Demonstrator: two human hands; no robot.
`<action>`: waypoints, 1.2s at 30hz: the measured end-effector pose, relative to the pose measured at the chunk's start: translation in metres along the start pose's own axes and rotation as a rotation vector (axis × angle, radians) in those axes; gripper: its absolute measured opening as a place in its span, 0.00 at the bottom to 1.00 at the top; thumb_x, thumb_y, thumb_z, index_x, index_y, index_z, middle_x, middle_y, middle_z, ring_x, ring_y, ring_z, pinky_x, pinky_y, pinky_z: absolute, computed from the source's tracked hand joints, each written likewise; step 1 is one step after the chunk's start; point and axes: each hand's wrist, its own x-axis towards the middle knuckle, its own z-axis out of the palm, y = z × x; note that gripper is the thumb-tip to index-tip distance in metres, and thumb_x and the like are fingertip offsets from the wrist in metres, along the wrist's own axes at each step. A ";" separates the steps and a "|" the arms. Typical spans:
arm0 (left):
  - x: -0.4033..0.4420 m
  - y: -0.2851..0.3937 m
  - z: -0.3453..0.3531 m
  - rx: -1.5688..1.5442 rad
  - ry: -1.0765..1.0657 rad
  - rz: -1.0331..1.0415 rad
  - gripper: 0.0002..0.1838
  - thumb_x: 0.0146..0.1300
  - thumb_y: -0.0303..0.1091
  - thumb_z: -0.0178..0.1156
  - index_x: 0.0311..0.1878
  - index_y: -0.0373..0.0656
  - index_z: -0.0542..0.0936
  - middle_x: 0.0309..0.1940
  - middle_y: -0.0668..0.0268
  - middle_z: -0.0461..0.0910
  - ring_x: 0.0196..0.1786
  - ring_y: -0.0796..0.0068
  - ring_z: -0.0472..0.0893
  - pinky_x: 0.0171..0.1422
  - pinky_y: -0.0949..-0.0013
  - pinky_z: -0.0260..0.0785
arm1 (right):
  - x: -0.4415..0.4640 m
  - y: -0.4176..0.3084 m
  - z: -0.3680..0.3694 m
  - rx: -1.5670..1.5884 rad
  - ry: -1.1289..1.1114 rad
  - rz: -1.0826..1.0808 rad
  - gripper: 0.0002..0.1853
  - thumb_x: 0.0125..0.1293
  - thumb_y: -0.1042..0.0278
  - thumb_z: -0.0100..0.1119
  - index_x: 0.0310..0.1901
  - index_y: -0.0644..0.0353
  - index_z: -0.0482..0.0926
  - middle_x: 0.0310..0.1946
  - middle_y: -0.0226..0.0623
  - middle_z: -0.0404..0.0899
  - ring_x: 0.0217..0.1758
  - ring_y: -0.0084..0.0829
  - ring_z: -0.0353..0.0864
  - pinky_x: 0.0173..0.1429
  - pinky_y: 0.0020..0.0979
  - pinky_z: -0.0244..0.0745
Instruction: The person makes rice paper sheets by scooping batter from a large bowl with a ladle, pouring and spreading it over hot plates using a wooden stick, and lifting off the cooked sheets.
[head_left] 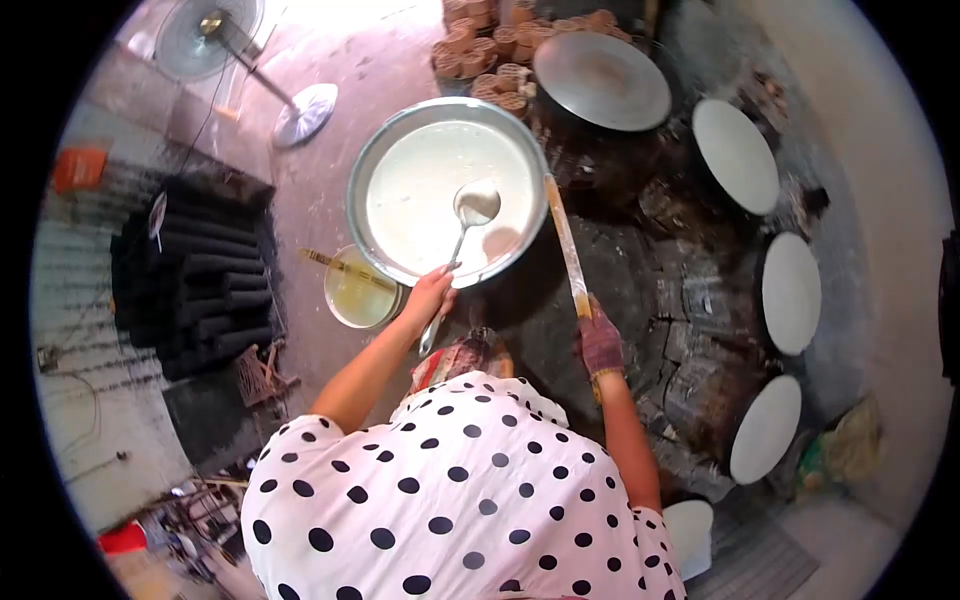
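Observation:
My left hand [432,295] is wrapped round the handle of a metal ladle [478,203]. The ladle's bowl sits over the white liquid in a large metal basin [357,200], with some of that liquid in it. My right hand [600,342], in a purplish glove, grips a long flat wooden stick [567,240] smeared with white. The stick's far end is close to the basin's right rim; whether they touch, I cannot tell. Left of the basin stands a small bucket [335,305] of yellowish liquid, with a yellow-brown strip lying across it.
Along the right curve several round white-topped pans [737,157] on dark stoves. A grey metal lid [602,82] covers one at the back. Perforated brown briquettes [465,50] are piled behind the basin. Black cylinders [215,280] are stacked left, and a standing fan [305,115] is at back left.

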 end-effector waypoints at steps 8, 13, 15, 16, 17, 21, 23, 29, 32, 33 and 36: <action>0.195 0.020 -0.058 -0.105 -0.002 -0.224 0.11 0.67 0.29 0.46 0.47 0.37 0.74 0.19 0.70 0.69 0.18 0.80 0.68 0.21 0.76 0.60 | 0.125 -0.136 0.051 -0.807 -0.068 -0.128 0.22 0.71 0.60 0.40 0.65 0.47 0.64 0.51 0.46 0.77 0.52 0.51 0.76 0.56 0.43 0.72; 0.235 -0.002 -0.074 0.262 0.052 -0.245 0.10 0.65 0.32 0.48 0.44 0.37 0.75 0.19 0.68 0.71 0.16 0.78 0.70 0.19 0.71 0.63 | 0.135 -0.114 0.063 -0.579 -0.193 -0.226 0.20 0.66 0.62 0.53 0.60 0.43 0.73 0.50 0.50 0.77 0.54 0.52 0.75 0.56 0.39 0.71; 0.233 -0.001 -0.072 0.514 0.047 -0.154 0.12 0.64 0.32 0.48 0.44 0.36 0.75 0.18 0.66 0.72 0.15 0.76 0.71 0.20 0.70 0.65 | 0.146 -0.093 0.070 -0.666 -0.175 -0.182 0.21 0.65 0.63 0.54 0.61 0.44 0.72 0.50 0.49 0.77 0.52 0.50 0.77 0.55 0.38 0.72; 0.229 0.001 -0.068 0.516 0.044 -0.158 0.12 0.64 0.32 0.48 0.44 0.36 0.75 0.18 0.66 0.72 0.15 0.76 0.71 0.20 0.70 0.65 | 0.153 -0.084 0.074 -0.747 -0.148 -0.152 0.22 0.65 0.64 0.55 0.61 0.46 0.72 0.49 0.49 0.78 0.51 0.47 0.78 0.55 0.37 0.72; 0.225 0.001 -0.063 0.569 0.089 -0.136 0.12 0.63 0.33 0.48 0.41 0.36 0.76 0.19 0.63 0.74 0.17 0.73 0.74 0.23 0.67 0.68 | 0.156 -0.079 0.078 -0.741 -0.151 -0.148 0.22 0.65 0.64 0.55 0.61 0.46 0.72 0.49 0.49 0.78 0.51 0.47 0.78 0.55 0.37 0.72; 0.232 -0.022 -0.039 0.177 0.109 -0.204 0.11 0.64 0.32 0.48 0.40 0.35 0.75 0.18 0.66 0.72 0.16 0.72 0.71 0.22 0.68 0.66 | 0.158 -0.032 0.100 -0.309 -0.192 -0.172 0.21 0.65 0.64 0.51 0.61 0.49 0.71 0.46 0.52 0.79 0.46 0.50 0.80 0.50 0.42 0.75; 0.228 -0.011 -0.025 -0.312 0.044 -0.374 0.10 0.66 0.29 0.46 0.43 0.35 0.73 0.18 0.70 0.70 0.15 0.77 0.67 0.20 0.73 0.61 | 0.137 -0.048 0.110 -0.136 -0.253 0.063 0.24 0.64 0.70 0.50 0.63 0.47 0.71 0.36 0.47 0.82 0.27 0.40 0.82 0.34 0.36 0.77; 0.136 0.161 0.013 -0.499 -0.004 -0.056 0.13 0.68 0.29 0.44 0.53 0.38 0.70 0.19 0.72 0.68 0.16 0.84 0.65 0.19 0.78 0.56 | 0.080 -0.168 0.090 0.469 -0.278 0.183 0.26 0.67 0.69 0.48 0.67 0.43 0.65 0.21 0.30 0.72 0.13 0.20 0.64 0.15 0.25 0.62; 0.080 0.270 0.020 -0.408 -0.087 0.281 0.16 0.69 0.31 0.44 0.57 0.37 0.69 0.19 0.73 0.67 0.15 0.85 0.64 0.18 0.81 0.53 | 0.056 -0.257 0.065 0.489 -0.248 -0.072 0.27 0.67 0.71 0.48 0.68 0.46 0.64 0.21 0.29 0.73 0.13 0.18 0.64 0.15 0.22 0.61; 0.059 0.301 0.022 -0.335 -0.089 0.363 0.16 0.70 0.31 0.44 0.58 0.37 0.69 0.19 0.73 0.67 0.15 0.85 0.63 0.18 0.81 0.53 | 0.056 -0.274 0.056 0.484 -0.237 -0.216 0.27 0.67 0.71 0.48 0.68 0.46 0.64 0.22 0.29 0.73 0.13 0.17 0.64 0.15 0.22 0.61; 0.012 0.366 0.020 -0.184 -0.103 0.579 0.17 0.71 0.33 0.44 0.59 0.36 0.69 0.19 0.74 0.66 0.13 0.87 0.61 0.16 0.82 0.52 | 0.037 -0.330 0.024 0.541 -0.217 -0.424 0.27 0.66 0.72 0.50 0.67 0.47 0.65 0.23 0.31 0.74 0.14 0.17 0.65 0.17 0.22 0.62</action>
